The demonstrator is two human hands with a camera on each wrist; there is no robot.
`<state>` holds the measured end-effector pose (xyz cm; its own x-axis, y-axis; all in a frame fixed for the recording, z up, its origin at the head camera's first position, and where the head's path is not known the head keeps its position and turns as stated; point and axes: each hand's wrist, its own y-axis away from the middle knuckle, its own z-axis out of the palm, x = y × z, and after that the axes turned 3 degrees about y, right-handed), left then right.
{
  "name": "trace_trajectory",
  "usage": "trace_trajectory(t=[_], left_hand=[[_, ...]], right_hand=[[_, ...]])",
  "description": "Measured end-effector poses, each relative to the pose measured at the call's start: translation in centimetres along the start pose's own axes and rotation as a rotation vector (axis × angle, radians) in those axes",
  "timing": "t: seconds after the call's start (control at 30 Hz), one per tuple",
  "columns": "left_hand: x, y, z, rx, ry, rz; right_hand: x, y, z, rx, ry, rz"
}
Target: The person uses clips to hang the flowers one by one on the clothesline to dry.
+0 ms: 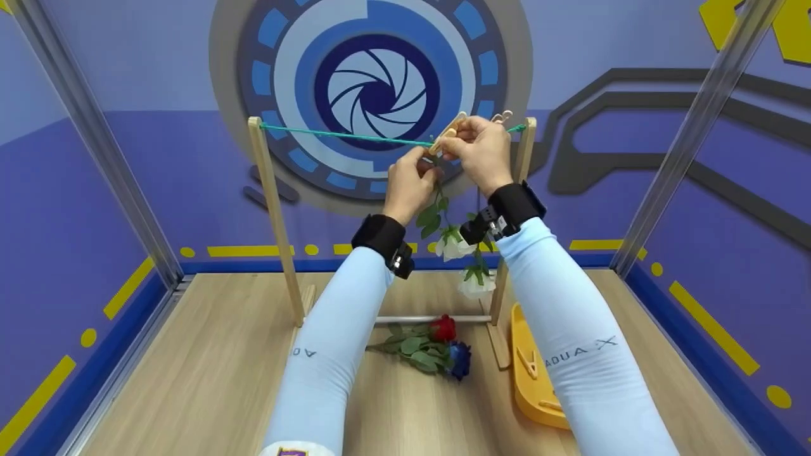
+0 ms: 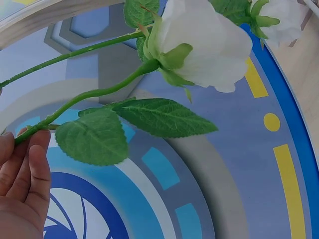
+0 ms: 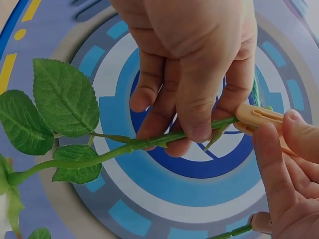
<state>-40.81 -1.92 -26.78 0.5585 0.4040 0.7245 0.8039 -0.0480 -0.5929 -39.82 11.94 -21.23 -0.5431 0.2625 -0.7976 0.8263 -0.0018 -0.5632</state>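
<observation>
My left hand [image 1: 407, 187] pinches the green stem of a white rose [image 1: 451, 247] near its upper end, thumb against fingers. The flower hangs head down, its leaves [image 3: 65, 99] below the grip. My right hand [image 1: 486, 155] holds a wooden clothespin [image 3: 260, 116] between thumb and fingers. The clothespin's tip meets the stem end beside the green string [image 1: 355, 135]. Another white rose [image 1: 476, 285] hangs upside down to the right. A second clothespin [image 1: 502, 117] shows on the string behind my right hand.
Wooden posts [image 1: 274, 215] hold up the string at both ends. On the table lie a red rose [image 1: 443, 328] and a blue rose [image 1: 460, 361]. A yellow tray [image 1: 521, 396] with clothespins [image 1: 527, 363] stands at right, partly under my right arm.
</observation>
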Motion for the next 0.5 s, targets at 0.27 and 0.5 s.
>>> trace_trajectory(t=[0.27, 0.5], left_hand=[[-0.18, 0.07, -0.02, -0.008, -0.017, -0.009], [-0.58, 0.61, -0.20, -0.039, -0.030, -0.033]], right_hand=[[-0.18, 0.07, -0.16, -0.051, -0.033, 0.029], [-0.35, 0.25, -0.37, -0.073, -0.034, 0.049]])
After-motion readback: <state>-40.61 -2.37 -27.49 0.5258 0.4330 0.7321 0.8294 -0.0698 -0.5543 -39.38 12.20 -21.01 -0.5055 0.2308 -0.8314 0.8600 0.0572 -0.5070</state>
